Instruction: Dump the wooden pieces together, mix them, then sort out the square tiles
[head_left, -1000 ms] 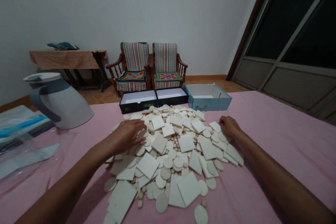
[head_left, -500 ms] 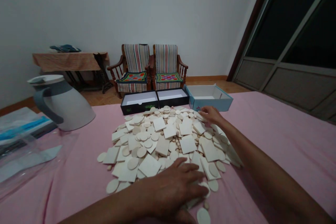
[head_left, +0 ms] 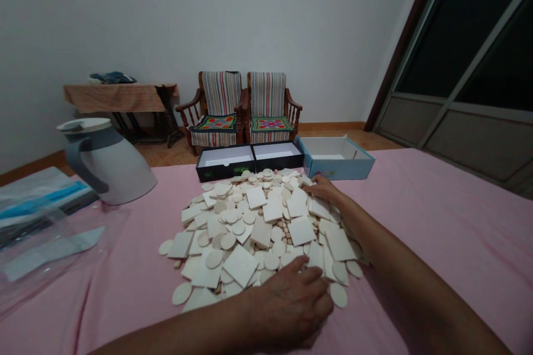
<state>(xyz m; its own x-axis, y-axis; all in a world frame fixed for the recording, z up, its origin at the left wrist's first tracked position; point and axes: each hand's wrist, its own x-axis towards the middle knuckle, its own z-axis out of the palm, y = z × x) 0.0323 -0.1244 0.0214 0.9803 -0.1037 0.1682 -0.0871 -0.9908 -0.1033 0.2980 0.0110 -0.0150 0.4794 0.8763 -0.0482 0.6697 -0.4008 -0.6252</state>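
Note:
A wide heap of pale wooden squares and discs (head_left: 241, 266), with small beads among them, lies on the pink cloth. My left hand (head_left: 293, 302) rests at the near edge of the heap, its fingers curled down; what is under them is hidden. At the heap's far right side, my right hand (head_left: 325, 188) touches the pieces with bent fingers, just in front of the light blue box (head_left: 343, 168). Whether it grips a piece cannot be made out.
Two black trays with white insides (head_left: 227, 169) stand behind the heap. A grey and white jug (head_left: 120, 172) and clear plastic packaging (head_left: 54, 252) are on the left of the pink cloth (head_left: 437, 222). Two chairs (head_left: 268, 97) stand beyond.
My left hand has curled its fingers in at the heap's near edge. My right hand has moved slightly left and nearer, away from the blue box. The view has shifted a little.

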